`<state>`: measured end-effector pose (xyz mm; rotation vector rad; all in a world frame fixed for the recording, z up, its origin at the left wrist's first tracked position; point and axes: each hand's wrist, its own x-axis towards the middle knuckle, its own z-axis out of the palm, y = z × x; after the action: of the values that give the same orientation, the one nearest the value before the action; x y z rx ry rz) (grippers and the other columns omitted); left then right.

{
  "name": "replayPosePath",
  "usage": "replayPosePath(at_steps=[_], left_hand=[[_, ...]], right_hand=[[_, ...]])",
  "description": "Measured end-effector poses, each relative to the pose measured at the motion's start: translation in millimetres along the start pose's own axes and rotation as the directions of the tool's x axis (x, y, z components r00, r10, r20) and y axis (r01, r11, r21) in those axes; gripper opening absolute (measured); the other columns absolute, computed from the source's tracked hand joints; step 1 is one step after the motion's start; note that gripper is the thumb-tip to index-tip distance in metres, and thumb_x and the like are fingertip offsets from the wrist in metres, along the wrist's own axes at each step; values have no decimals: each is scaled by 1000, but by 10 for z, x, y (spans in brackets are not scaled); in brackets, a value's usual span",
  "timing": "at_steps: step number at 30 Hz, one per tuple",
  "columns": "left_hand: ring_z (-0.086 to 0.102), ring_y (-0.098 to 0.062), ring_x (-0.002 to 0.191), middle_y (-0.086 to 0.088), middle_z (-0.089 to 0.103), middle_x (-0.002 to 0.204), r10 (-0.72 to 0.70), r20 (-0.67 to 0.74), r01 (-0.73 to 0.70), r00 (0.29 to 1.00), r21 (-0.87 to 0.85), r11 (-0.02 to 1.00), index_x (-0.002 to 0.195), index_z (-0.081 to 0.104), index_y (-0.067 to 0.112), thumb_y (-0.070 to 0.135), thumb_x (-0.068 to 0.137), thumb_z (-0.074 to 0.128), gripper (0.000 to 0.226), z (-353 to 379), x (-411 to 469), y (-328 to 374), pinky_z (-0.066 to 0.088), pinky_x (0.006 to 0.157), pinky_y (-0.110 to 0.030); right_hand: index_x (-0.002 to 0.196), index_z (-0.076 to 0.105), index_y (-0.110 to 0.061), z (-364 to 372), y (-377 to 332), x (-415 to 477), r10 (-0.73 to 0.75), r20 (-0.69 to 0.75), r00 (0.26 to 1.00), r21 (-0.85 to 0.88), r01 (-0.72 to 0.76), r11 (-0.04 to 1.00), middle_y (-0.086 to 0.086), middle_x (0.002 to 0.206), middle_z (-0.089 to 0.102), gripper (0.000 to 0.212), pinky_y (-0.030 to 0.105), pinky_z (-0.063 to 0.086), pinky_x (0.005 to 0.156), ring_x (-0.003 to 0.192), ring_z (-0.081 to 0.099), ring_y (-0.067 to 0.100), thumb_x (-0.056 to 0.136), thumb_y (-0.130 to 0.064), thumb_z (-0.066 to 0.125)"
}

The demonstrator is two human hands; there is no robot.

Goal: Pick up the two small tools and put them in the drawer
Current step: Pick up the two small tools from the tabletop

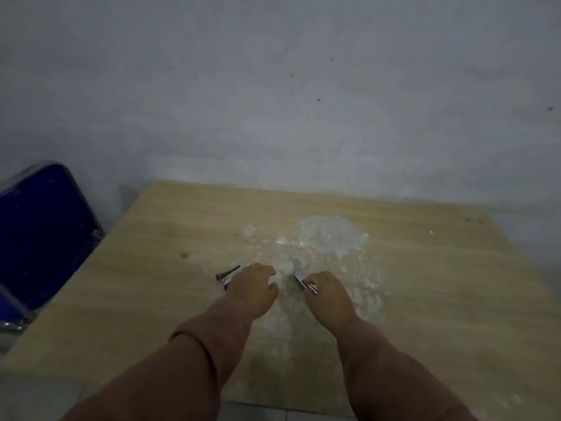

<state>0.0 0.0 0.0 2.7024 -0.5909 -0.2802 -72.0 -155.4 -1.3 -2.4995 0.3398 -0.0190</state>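
Here my left hand (253, 288) grips 1 small dark metal tool (228, 273), my right hand (326, 294) another thin tool (305, 284), over the light wooden table (440, 284)

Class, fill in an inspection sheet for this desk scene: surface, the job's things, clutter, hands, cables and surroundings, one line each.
Surface: light wooden tabletop, with a whitish worn or scraped patch at its middle.
Job's things: one small tool pokes out at the left hand; another small tool sticks out of the right hand. No drawer seen.
Clutter: pale flakes scattered around the patch.
Hands: left hand curled over its tool; right hand closed on its tool.
Cables: nothing seen.
Surroundings: grey marked wall behind; blue chair at the left.
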Motion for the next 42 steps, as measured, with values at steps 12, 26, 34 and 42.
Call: replayPosePath(at_steps=[12, 26, 34, 42], left_hand=[[49, -22, 124, -4, 54, 134, -95, 0, 95, 996, -38, 995, 123, 59, 18, 25, 84, 50, 41, 264, 241, -599, 40, 104, -35], [47, -29, 117, -6, 51, 128, -222, 62, 219, 973, 53, 974, 124, 49, 16, 24, 81, 53, 44, 213, 672, -946, 41, 95, -39], [49, -30, 117, -12, 53, 127, -321, 148, 293, 935, 182, 938, 119, 51, 9, 28, 81, 57, 43, 264, 842, -960, 42, 94, -37], [54, -22, 72, -3, 53, 82, -222, 262, 307, 939, -353, 884, 92, 43, 15, 33, 79, 59, 28, 217, 651, -444, 36, 55, -28]], right_hand=[[136, 38, -12, 384, 193, 367, 301, 116, 947, -292, -257, 921, 11, 134, 45, 54, 42, 41, 101, 122, 44, 30, 86, -25, 49], [129, 49, -15, 636, 62, 556, 451, 123, 884, -260, -410, 874, 12, 125, 55, 45, 36, 48, 93, 112, 55, 29, 84, -16, 48], [99, 58, -8, 676, -42, 437, 454, 166, 875, -104, -443, 891, 14, 107, 63, 17, 30, 49, 71, 90, 60, 27, 85, -15, 51], [85, 55, -11, 442, -70, 187, 518, 106, 849, 255, -527, 811, 11, 84, 59, 17, 40, 54, 73, 81, 63, 31, 73, -14, 66]])
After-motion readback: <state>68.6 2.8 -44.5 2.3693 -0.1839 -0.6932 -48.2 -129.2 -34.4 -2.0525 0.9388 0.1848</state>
